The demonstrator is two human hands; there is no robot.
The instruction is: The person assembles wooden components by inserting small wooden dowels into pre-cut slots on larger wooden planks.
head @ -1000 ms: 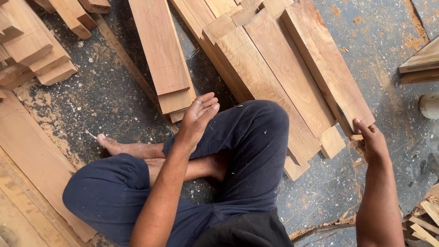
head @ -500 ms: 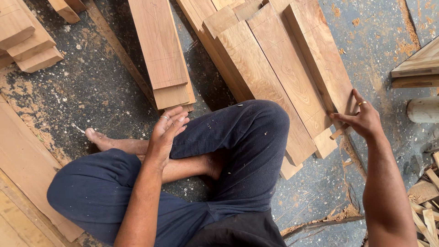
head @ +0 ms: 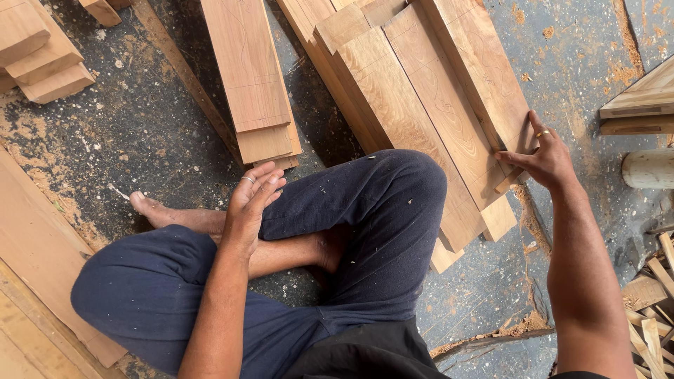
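I sit cross-legged on the floor in dark blue trousers [head: 365, 210]. My left hand [head: 251, 203] hovers above my crossed legs, fingers loosely together, holding nothing; it wears a ring. My right hand [head: 544, 158], also ringed, rests its fingertips on the near end of the rightmost plank [head: 484, 67] in a pile of long wooden planks [head: 414, 105] that lies in front of my right knee. Pencil curves are drawn on the plank faces.
A second short stack of planks [head: 253, 77] lies ahead of my left hand. Wood blocks [head: 38, 52] sit far left, boards [head: 42, 253] along the left edge, offcuts [head: 653, 302] at lower right, a pale round log [head: 649, 168] and boards [head: 642, 102] at right. Sawdust covers the floor.
My right hand has moved up and forward onto the end of the rightmost plank. My left hand has drawn back from the short stack toward my legs.
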